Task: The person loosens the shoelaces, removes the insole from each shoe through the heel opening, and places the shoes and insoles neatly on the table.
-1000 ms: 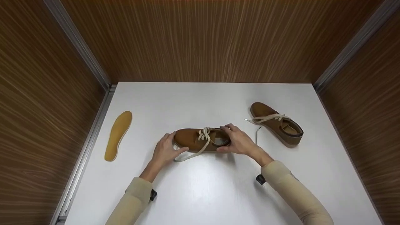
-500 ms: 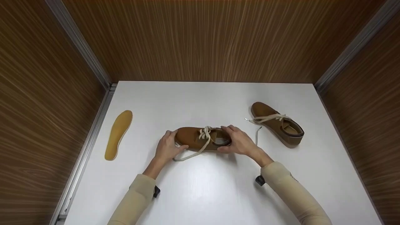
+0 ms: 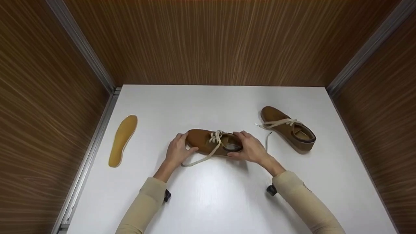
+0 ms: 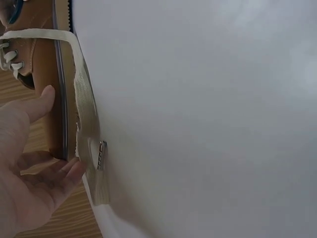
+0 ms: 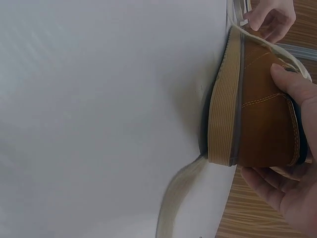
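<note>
A brown lace-up shoe (image 3: 197,137) is in the middle of the white table, toe to the left and opening facing up. At the toe my left hand (image 3: 177,150) holds it, thumb on the near side and fingers around the tip. My right hand (image 3: 252,148) grips the heel, with the thumb on the near side and fingers across the back of the collar. The cream shoelace (image 3: 205,159) trails from the eyelets onto the table near my left thumb; its metal tip shows in the left wrist view. The ridged pale sole (image 5: 225,109) appears in the right wrist view.
A second brown shoe (image 3: 300,139) with cream laces lies at the right, toe pointing back and left. A tan insole (image 3: 123,139) lies flat near the left edge of the white table (image 3: 208,198). Wood-grain panels (image 3: 208,42) rise at the back and both sides.
The gripped shoe has shifted slightly right and its toe has swung a little away from me. My left hand has moved right and back with the toe; my right hand shifted only slightly right.
</note>
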Action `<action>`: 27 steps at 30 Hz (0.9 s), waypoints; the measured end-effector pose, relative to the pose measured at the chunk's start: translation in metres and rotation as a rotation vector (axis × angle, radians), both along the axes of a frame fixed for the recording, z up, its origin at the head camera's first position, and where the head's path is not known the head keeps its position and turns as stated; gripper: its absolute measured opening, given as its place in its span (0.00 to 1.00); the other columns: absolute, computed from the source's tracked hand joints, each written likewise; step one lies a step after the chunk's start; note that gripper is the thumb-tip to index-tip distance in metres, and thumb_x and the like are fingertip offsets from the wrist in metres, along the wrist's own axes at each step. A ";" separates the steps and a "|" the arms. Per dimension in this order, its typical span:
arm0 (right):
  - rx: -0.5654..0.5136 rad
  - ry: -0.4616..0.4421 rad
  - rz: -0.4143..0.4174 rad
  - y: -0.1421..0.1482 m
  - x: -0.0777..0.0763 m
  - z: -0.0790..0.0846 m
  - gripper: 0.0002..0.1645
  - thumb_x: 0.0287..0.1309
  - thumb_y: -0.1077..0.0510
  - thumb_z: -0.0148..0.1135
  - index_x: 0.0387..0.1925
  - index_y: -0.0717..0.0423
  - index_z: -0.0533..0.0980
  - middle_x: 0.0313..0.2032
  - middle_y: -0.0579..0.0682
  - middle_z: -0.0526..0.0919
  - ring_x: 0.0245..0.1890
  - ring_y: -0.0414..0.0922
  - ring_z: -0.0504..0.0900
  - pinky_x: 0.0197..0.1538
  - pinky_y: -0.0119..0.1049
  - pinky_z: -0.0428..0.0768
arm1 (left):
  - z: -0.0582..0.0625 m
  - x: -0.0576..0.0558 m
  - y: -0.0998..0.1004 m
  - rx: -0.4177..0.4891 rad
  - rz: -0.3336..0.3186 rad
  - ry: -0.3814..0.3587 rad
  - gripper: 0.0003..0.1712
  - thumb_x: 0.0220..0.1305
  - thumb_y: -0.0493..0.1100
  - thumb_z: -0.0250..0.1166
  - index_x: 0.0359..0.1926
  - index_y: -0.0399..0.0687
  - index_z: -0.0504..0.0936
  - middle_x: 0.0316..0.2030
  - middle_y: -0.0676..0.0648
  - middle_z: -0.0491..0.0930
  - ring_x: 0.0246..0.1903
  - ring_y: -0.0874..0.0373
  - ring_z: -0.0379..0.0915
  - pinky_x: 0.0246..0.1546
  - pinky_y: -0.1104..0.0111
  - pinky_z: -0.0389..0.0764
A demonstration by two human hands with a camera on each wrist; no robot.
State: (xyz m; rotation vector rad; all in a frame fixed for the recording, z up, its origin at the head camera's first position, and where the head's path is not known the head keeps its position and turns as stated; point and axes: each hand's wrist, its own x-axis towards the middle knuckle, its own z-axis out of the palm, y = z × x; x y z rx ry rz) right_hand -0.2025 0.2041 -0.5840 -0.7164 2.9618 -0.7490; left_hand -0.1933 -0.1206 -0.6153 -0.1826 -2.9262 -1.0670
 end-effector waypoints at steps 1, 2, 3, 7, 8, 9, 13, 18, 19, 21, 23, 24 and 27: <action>-0.002 0.002 -0.007 0.000 0.000 0.000 0.57 0.47 0.33 0.82 0.70 0.59 0.73 0.56 0.58 0.84 0.54 0.59 0.86 0.58 0.57 0.85 | 0.000 -0.001 0.001 -0.002 -0.003 0.003 0.47 0.62 0.55 0.78 0.73 0.33 0.72 0.62 0.33 0.79 0.61 0.37 0.80 0.64 0.50 0.82; -0.002 0.004 -0.015 0.001 0.001 -0.001 0.56 0.47 0.32 0.82 0.70 0.60 0.73 0.56 0.58 0.84 0.54 0.59 0.86 0.57 0.58 0.85 | 0.000 -0.003 0.003 -0.002 -0.006 0.006 0.46 0.62 0.54 0.78 0.72 0.33 0.72 0.62 0.33 0.79 0.61 0.37 0.80 0.64 0.50 0.82; -0.003 0.007 -0.019 0.001 0.001 -0.001 0.56 0.47 0.33 0.82 0.69 0.60 0.73 0.55 0.58 0.84 0.53 0.59 0.86 0.57 0.58 0.85 | 0.000 -0.004 0.005 -0.006 -0.007 0.007 0.46 0.62 0.54 0.78 0.72 0.33 0.73 0.62 0.33 0.79 0.61 0.37 0.79 0.64 0.50 0.82; -0.009 0.009 -0.026 0.005 0.002 -0.002 0.55 0.48 0.34 0.81 0.69 0.60 0.73 0.54 0.59 0.84 0.52 0.59 0.86 0.56 0.56 0.85 | 0.001 -0.009 0.011 -0.019 -0.012 0.016 0.43 0.63 0.52 0.77 0.72 0.34 0.73 0.62 0.33 0.80 0.61 0.38 0.80 0.64 0.51 0.82; -0.010 0.012 -0.027 0.006 0.002 -0.002 0.55 0.48 0.35 0.81 0.70 0.60 0.73 0.54 0.59 0.84 0.52 0.58 0.86 0.56 0.56 0.86 | 0.001 -0.011 0.012 -0.022 -0.013 0.017 0.42 0.64 0.52 0.77 0.71 0.34 0.74 0.61 0.33 0.80 0.61 0.38 0.80 0.64 0.51 0.83; -0.013 0.014 -0.026 0.007 0.003 -0.002 0.54 0.48 0.36 0.81 0.70 0.60 0.73 0.54 0.59 0.84 0.52 0.58 0.86 0.55 0.56 0.86 | 0.001 -0.012 0.014 -0.025 -0.014 0.019 0.42 0.64 0.51 0.77 0.71 0.34 0.74 0.61 0.34 0.80 0.61 0.39 0.81 0.63 0.52 0.83; -0.016 0.033 -0.038 0.009 0.007 -0.003 0.54 0.49 0.37 0.80 0.70 0.62 0.72 0.54 0.60 0.84 0.52 0.59 0.86 0.53 0.56 0.86 | 0.001 -0.018 0.020 -0.033 -0.030 0.029 0.38 0.66 0.48 0.75 0.70 0.34 0.75 0.60 0.33 0.81 0.60 0.39 0.82 0.62 0.53 0.84; -0.024 0.054 -0.085 0.009 0.011 -0.003 0.53 0.49 0.37 0.81 0.69 0.62 0.74 0.52 0.61 0.84 0.51 0.60 0.86 0.52 0.57 0.86 | 0.001 -0.025 0.026 -0.025 -0.053 0.033 0.35 0.68 0.45 0.74 0.70 0.34 0.75 0.62 0.32 0.80 0.60 0.38 0.81 0.63 0.52 0.84; -0.027 0.053 -0.095 0.009 0.011 -0.003 0.53 0.48 0.37 0.81 0.68 0.62 0.74 0.52 0.61 0.84 0.51 0.60 0.86 0.52 0.57 0.86 | 0.000 -0.027 0.027 -0.017 -0.056 0.027 0.35 0.68 0.45 0.74 0.70 0.34 0.75 0.62 0.33 0.80 0.61 0.39 0.81 0.63 0.52 0.83; -0.035 0.050 -0.115 0.010 0.013 -0.004 0.53 0.48 0.37 0.82 0.68 0.62 0.74 0.52 0.61 0.84 0.50 0.60 0.86 0.52 0.57 0.86 | 0.000 -0.030 0.028 0.001 -0.061 0.013 0.36 0.68 0.45 0.74 0.71 0.35 0.74 0.63 0.34 0.79 0.61 0.39 0.81 0.64 0.53 0.83; -0.043 0.043 -0.133 0.010 0.015 -0.005 0.53 0.48 0.37 0.82 0.68 0.62 0.74 0.52 0.61 0.84 0.50 0.60 0.86 0.53 0.58 0.85 | -0.001 -0.034 0.029 0.013 -0.068 -0.002 0.36 0.69 0.46 0.73 0.72 0.36 0.74 0.63 0.35 0.79 0.61 0.41 0.81 0.64 0.54 0.83; -0.047 0.039 -0.141 0.011 0.016 -0.005 0.53 0.48 0.38 0.82 0.68 0.62 0.74 0.52 0.61 0.84 0.50 0.60 0.86 0.53 0.58 0.85 | -0.002 -0.036 0.029 0.019 -0.072 -0.008 0.36 0.69 0.46 0.73 0.72 0.36 0.73 0.63 0.35 0.79 0.61 0.41 0.81 0.64 0.54 0.83; -0.054 0.037 -0.161 0.011 0.019 -0.006 0.53 0.48 0.38 0.82 0.68 0.63 0.73 0.52 0.61 0.84 0.51 0.60 0.86 0.53 0.58 0.85 | -0.002 -0.041 0.031 0.022 -0.082 -0.025 0.37 0.70 0.47 0.72 0.73 0.38 0.73 0.61 0.36 0.80 0.59 0.43 0.81 0.63 0.54 0.83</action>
